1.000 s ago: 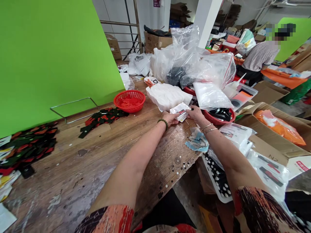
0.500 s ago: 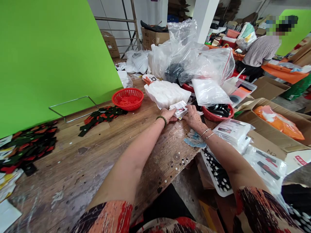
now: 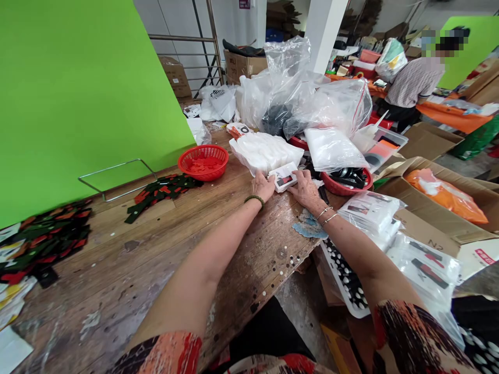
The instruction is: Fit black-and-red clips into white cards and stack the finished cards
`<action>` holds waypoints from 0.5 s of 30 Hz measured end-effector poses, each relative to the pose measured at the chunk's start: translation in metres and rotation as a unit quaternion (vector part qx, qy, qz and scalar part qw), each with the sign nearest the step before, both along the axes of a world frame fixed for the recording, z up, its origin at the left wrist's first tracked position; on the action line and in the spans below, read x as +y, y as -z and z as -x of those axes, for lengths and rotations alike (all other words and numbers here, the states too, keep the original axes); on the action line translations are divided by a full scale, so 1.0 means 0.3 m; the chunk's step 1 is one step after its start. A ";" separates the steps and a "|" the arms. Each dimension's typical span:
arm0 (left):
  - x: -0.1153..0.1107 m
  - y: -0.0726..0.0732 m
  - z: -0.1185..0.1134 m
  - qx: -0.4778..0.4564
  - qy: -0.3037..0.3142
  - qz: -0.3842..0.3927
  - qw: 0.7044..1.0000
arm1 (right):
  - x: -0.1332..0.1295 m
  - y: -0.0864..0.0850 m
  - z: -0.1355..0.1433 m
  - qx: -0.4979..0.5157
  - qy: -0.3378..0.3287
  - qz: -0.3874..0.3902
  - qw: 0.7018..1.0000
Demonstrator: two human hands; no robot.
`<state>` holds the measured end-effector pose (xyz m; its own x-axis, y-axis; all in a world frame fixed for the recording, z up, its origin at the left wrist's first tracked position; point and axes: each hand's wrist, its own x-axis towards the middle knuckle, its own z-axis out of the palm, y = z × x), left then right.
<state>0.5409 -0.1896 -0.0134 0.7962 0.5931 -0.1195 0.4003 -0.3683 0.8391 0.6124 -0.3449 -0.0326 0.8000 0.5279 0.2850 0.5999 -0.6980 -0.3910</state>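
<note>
A small stack of white printed cards (image 3: 283,177) with a dark and red picture on top lies on the wooden table, close in front of a pile of white plastic bags (image 3: 268,150). My left hand (image 3: 262,187) presses its fingers against the left side of the stack. Against the right side rests my right hand (image 3: 305,189), thumb and fingers curled at the edge. Both hands are closed on the stack between them. Parts of the fingertips are hidden. Just right of my right hand is a red basket (image 3: 338,190) of black items.
A red basket (image 3: 203,175) of red pieces stands left, near dark green and red strips (image 3: 166,189). Large clear bags (image 3: 300,96) fill the back. Packed bags (image 3: 368,210) and an open carton (image 3: 473,228) are at right. A person (image 3: 415,83) sits beyond.
My left hand has drawn back from the front of the stack to its left side. My right hand remains at the right side. The view has shifted slightly.
</note>
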 end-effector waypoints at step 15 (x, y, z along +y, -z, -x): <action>0.035 -0.017 0.001 0.012 0.236 -0.413 0.880 | 0.001 0.023 -0.061 0.005 -0.053 0.018 0.998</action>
<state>0.5406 -0.1791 -0.0082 0.9802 0.0906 0.1759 0.0543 -0.9780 0.2013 0.6306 -0.3447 -0.0395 0.7418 0.6196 0.2564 0.6673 -0.6443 -0.3736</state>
